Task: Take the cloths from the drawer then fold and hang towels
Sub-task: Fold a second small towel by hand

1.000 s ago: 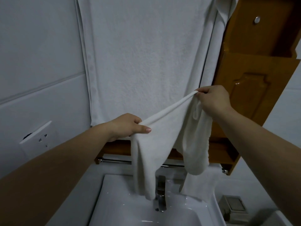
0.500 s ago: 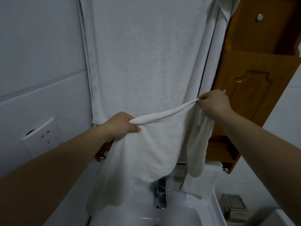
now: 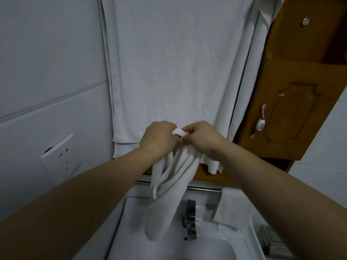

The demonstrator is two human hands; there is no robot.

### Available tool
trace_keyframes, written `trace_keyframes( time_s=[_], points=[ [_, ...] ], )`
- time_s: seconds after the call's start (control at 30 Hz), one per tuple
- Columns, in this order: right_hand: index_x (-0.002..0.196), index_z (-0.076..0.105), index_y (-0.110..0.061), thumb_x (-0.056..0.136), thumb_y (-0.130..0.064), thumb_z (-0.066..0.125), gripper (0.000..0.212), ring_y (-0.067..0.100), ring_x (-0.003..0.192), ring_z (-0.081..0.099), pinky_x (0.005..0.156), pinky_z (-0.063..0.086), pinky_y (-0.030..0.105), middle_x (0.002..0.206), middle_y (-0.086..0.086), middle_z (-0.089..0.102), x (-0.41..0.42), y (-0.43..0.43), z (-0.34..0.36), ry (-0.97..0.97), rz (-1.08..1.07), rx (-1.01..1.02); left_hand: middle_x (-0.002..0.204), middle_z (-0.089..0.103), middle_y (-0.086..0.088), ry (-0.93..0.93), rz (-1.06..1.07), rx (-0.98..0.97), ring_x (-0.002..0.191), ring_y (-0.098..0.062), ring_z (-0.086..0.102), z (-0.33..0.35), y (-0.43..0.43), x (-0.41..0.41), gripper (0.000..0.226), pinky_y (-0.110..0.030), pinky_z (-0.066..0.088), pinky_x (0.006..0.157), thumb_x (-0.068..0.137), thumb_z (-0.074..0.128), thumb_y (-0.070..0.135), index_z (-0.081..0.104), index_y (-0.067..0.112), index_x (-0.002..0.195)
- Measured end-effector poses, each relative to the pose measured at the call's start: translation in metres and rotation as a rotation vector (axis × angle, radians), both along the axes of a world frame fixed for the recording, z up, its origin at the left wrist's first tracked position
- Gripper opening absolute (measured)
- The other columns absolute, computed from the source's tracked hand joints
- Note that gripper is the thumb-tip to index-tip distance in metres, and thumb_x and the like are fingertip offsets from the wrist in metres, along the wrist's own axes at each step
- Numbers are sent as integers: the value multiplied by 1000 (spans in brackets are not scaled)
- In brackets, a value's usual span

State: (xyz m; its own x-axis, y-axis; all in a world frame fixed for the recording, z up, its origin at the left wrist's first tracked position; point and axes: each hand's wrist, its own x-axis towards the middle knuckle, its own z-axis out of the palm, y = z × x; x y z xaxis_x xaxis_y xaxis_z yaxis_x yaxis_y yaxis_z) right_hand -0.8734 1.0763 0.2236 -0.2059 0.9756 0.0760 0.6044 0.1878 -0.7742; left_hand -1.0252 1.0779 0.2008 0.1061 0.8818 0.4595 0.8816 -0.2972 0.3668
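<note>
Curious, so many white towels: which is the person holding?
The small bunched towel over the sink, gripped by left hand and right hand; the large towel hangs flat behind.

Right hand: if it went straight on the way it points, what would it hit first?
The right hand points toward the left hand. It would meet the small towel pinched between them, then that hand, almost at once. Depth is unclear.

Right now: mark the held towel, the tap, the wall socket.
held towel (image 3: 174, 175): head view, middle of the hanging folds.
tap (image 3: 191, 218): head view, upright metal body.
wall socket (image 3: 61, 156): head view, white faceplate.
</note>
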Motion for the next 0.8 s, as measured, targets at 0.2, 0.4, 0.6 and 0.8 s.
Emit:
trace_keyframes(
  time_s=[0.2, 0.4, 0.6, 0.8],
  points=[
    [98, 79, -15, 92, -19, 68, 13, 16, 87, 67, 74, 56, 30, 95, 3, 74, 2, -5, 3, -256, -20, 136, 68, 50, 8, 151, -107, -51, 71, -17, 55, -7, -6, -11, 30, -28, 33, 61, 91, 63, 41, 54, 22, 69],
    [97, 77, -21, 96, -20, 63, 14, 11, 78, 65, 57, 46, 21, 86, -4, 71, 18, -3, 15, -186, -98, 207, 64, 55, 6, -113, -50, -192, 62, -9, 51, -3, -3, -28, 36, -26, 31, 54, 84, 69, 52, 57, 25, 63],
    [108, 76, -18, 97, -24, 62, 19, 11, 81, 61, 66, 48, 24, 92, -2, 70, 27, 1, 20, -220, -177, 313, 83, 69, -3, -365, -161, -358, 74, -17, 63, -3, -9, -26, 27, -29, 47, 66, 78, 79, 44, 69, 19, 83],
    [107, 76, -16, 97, -21, 62, 18, 9, 71, 57, 54, 40, 21, 83, -3, 65, 40, 7, 16, -223, -226, 288, 77, 63, -8, -576, -292, -518, 71, -20, 58, 2, -13, -36, 40, -33, 43, 66, 79, 77, 49, 69, 10, 81]
  ],
)
